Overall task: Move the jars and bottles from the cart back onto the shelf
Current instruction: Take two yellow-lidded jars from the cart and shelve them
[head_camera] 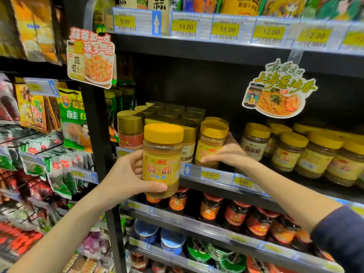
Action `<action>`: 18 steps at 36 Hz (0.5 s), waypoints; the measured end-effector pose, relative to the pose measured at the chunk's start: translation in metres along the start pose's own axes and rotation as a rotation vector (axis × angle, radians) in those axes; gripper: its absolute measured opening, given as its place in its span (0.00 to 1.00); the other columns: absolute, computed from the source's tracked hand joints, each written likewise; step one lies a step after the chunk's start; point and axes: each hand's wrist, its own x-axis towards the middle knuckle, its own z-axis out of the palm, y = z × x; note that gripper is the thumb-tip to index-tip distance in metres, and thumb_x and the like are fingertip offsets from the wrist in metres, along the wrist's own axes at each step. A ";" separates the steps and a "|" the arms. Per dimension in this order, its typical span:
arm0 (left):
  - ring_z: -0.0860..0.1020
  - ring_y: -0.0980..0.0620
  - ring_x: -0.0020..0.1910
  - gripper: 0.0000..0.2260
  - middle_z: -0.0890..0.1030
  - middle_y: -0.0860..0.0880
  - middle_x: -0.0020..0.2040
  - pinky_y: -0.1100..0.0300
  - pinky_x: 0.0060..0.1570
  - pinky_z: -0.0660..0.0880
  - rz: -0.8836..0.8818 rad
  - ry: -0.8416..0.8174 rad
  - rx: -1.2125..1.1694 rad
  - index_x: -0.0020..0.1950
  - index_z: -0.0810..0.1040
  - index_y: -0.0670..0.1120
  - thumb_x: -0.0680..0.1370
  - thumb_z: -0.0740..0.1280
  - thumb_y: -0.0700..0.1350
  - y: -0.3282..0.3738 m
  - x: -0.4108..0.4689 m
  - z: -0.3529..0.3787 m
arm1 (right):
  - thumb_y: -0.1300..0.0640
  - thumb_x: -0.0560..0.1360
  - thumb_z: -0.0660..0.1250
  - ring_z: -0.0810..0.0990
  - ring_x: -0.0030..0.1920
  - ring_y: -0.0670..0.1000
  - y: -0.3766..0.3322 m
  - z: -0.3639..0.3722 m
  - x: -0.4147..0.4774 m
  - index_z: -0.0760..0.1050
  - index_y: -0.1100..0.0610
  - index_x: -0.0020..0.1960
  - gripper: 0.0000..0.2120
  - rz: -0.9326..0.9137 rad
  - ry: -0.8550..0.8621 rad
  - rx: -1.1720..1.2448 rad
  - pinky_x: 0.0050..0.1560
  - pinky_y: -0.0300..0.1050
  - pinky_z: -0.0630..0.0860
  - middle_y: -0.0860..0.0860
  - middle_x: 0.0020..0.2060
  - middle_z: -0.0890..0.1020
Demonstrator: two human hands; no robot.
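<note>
My left hand point(126, 174) grips a yellow-lidded jar point(162, 154) with a yellow label and red characters, upright in the air just in front of the middle shelf point(216, 177). My right hand point(228, 152) holds a second jar of the same kind point(211, 140), which stands at the shelf's front edge, thumb on the label and fingers behind it. More gold-lidded jars point(167, 113) stand in rows behind both. The cart is out of view.
To the right on the same shelf stand several yellow-lidded jars point(295, 150). Red-labelled sauce jars point(236, 213) fill the shelf below. Two cardboard signs point(275, 91) hang from the shelf above. Racks of spice packets point(49, 154) hang at the left.
</note>
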 end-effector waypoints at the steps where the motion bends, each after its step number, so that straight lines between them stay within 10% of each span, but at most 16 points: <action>1: 0.83 0.58 0.46 0.28 0.85 0.59 0.46 0.69 0.41 0.78 -0.003 0.003 -0.002 0.54 0.77 0.50 0.57 0.79 0.37 0.000 0.000 0.001 | 0.50 0.55 0.82 0.71 0.65 0.53 0.001 0.000 0.001 0.59 0.54 0.69 0.51 -0.007 0.006 -0.011 0.62 0.44 0.68 0.51 0.64 0.72; 18: 0.82 0.55 0.51 0.32 0.84 0.51 0.52 0.61 0.50 0.79 -0.002 -0.046 -0.020 0.59 0.76 0.48 0.56 0.79 0.43 0.012 0.015 0.037 | 0.51 0.58 0.80 0.79 0.53 0.51 -0.022 -0.058 -0.025 0.67 0.56 0.63 0.38 -0.099 -0.047 0.067 0.48 0.40 0.78 0.53 0.54 0.77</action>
